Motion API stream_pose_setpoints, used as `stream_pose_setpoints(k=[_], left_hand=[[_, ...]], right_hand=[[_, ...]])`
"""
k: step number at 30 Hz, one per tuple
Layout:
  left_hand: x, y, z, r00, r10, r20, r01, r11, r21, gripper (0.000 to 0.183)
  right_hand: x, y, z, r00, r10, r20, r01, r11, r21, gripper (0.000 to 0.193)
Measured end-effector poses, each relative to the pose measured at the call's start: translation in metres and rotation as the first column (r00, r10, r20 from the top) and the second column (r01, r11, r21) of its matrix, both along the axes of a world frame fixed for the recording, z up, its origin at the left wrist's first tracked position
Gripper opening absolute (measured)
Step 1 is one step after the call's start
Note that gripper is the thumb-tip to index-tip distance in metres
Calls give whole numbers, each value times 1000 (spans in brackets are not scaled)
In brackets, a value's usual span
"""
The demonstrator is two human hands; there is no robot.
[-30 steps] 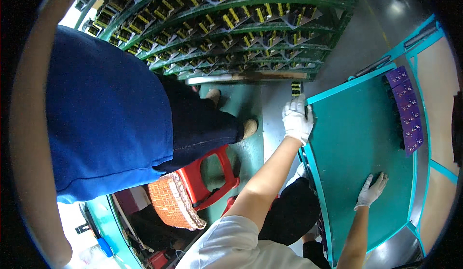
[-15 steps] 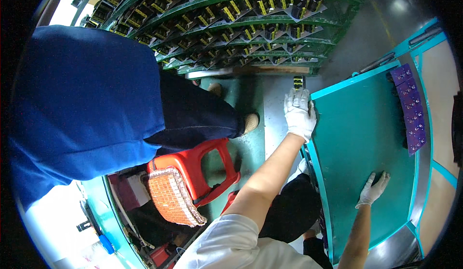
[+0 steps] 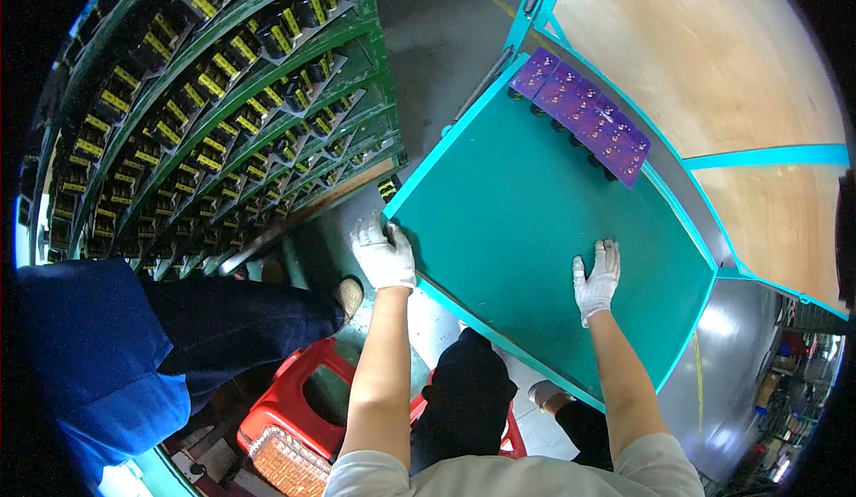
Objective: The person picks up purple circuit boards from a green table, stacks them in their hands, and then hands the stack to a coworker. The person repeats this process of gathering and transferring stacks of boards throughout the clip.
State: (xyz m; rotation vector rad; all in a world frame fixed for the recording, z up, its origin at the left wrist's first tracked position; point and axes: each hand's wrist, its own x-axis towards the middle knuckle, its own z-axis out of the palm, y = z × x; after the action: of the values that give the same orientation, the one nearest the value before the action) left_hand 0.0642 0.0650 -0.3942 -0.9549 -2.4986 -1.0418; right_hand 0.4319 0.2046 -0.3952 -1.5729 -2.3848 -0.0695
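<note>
My left hand (image 3: 383, 254), in a white glove, rests at the left corner of a green board (image 3: 513, 230) with a turquoise rim. Its fingers are stretched out and the thumb lies by the rim. Just beyond the fingertips is a small dark part with yellow strips (image 3: 388, 190); I cannot tell whether it touches the hand. My right hand (image 3: 597, 283), also gloved, lies flat on the green board, fingers extended, holding nothing. Along the board's far edge sits a purple panel (image 3: 580, 115) with dark round pieces underneath.
A green rack (image 3: 374, 78) at left holds rows of dark parts with yellow strips. A person in blue (image 3: 98, 345) stands left, near a red stool (image 3: 285, 399). A turquoise frame with wooden panels (image 3: 695, 60) rises at right, and springs (image 3: 481, 91) run beside the board.
The view has turned to the right, so board and rack appear farther left. Both hands stay on the board, the left at its corner and the right flat on the surface.
</note>
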Motion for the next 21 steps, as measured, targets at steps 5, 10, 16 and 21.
stream_pose_setpoints(k=[5,10,16,21], left_hand=[[-3,0,-9,1000,1,-23,-1,1000,14,33],[2,1,-12,998,25,-57,-27,999,-21,33],[-1,-1,-17,1000,13,-24,-15,997,-77,32],[1,1,-11,999,36,22,-34,992,-118,33]], right_hand=[[-2,1,2,1000,12,14,-13,999,46,55],[4,24,-2,952,-170,-254,155,985,-79,63],[-22,133,-3,861,-472,-191,468,881,-66,96],[-47,181,12,838,-536,-99,524,843,-125,98]])
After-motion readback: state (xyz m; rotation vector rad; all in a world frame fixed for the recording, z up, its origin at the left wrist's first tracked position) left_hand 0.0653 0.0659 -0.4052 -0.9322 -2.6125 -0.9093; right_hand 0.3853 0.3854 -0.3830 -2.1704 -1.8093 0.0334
